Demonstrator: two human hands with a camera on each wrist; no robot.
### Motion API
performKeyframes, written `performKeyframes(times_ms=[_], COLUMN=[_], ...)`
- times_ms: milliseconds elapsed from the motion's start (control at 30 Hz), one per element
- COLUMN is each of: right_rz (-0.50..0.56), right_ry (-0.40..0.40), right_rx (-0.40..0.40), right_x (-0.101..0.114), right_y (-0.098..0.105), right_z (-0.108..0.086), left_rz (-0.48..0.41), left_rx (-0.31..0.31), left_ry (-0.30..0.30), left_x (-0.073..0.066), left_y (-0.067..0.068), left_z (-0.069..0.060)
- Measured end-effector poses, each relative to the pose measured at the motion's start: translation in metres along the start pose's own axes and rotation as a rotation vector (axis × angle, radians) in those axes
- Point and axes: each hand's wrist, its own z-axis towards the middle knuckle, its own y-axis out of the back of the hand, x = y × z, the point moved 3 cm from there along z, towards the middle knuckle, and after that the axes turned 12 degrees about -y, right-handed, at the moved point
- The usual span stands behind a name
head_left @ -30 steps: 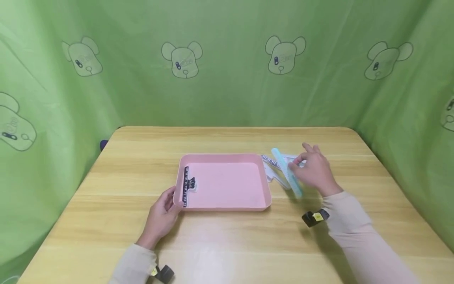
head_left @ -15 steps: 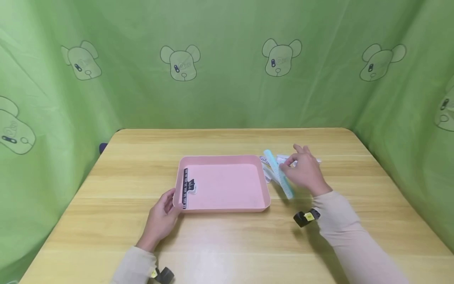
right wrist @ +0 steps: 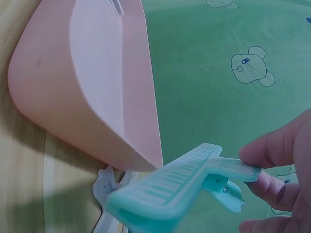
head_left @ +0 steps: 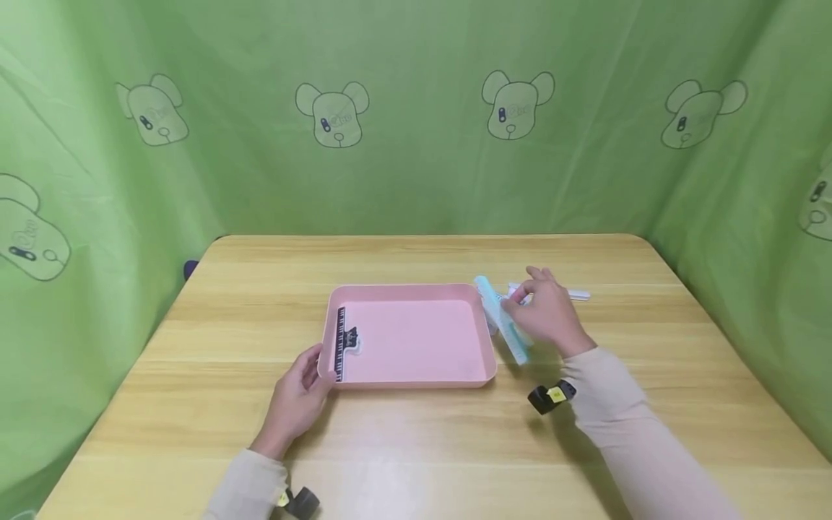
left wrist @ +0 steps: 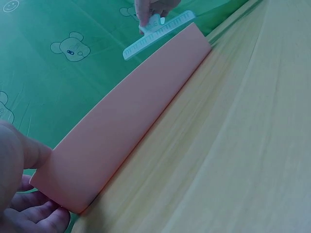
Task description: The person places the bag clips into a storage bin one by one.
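A pink tray (head_left: 409, 339) stands on the table, and my left hand (head_left: 297, 399) holds its near left corner, thumb at the rim and fingers against the outside. Along the tray's left side lies a black piano-key clip (head_left: 340, 343). My right hand (head_left: 549, 315), just beyond the tray's right wall, pinches the handle of a mint-green piano-key clip (head_left: 499, 318) between thumb and forefinger. In the right wrist view that mint clip (right wrist: 165, 194) is raised above the table, its long bar nearest the tray's corner. The handle end sits between my fingertips (right wrist: 267, 150).
White clips lie on the table right of the tray, partly hidden by my right hand; one white clip end (head_left: 578, 295) shows past it. A wooden table (head_left: 416, 448) carries everything, with a green bear-print curtain (head_left: 416, 180) around its back and sides.
My right hand has moved left with the mint-green clip, bringing it close to the tray's right wall. The left hand and the tray stay about where they were.
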Motion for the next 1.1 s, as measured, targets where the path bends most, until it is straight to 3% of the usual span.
performKeyframes(times_ms=[533, 767, 967, 1100], right_rz=[0.017, 0.01, 0.021, 0.015], right_ry=[-0.027, -0.031, 0.002, -0.017], right_rx=[0.02, 0.057, 0.021, 0.037], right_x=[0.009, 0.011, 0.02, 0.02], right_y=[-0.012, -0.022, -0.013, -0.015], right_z=[-0.002, -0.006, 0.003, 0.003], left_rz=[-0.005, 0.011, 0.001, 0.01], left_rx=[0.013, 0.015, 0.004, 0.016], left_ry=[-0.004, 0.04, -0.003, 0.009], left_x=[0.001, 0.006, 0.0, 0.002], left_y=[0.0, -0.001, 0.001, 0.001], left_z=[-0.004, -0.014, 0.001, 0.0])
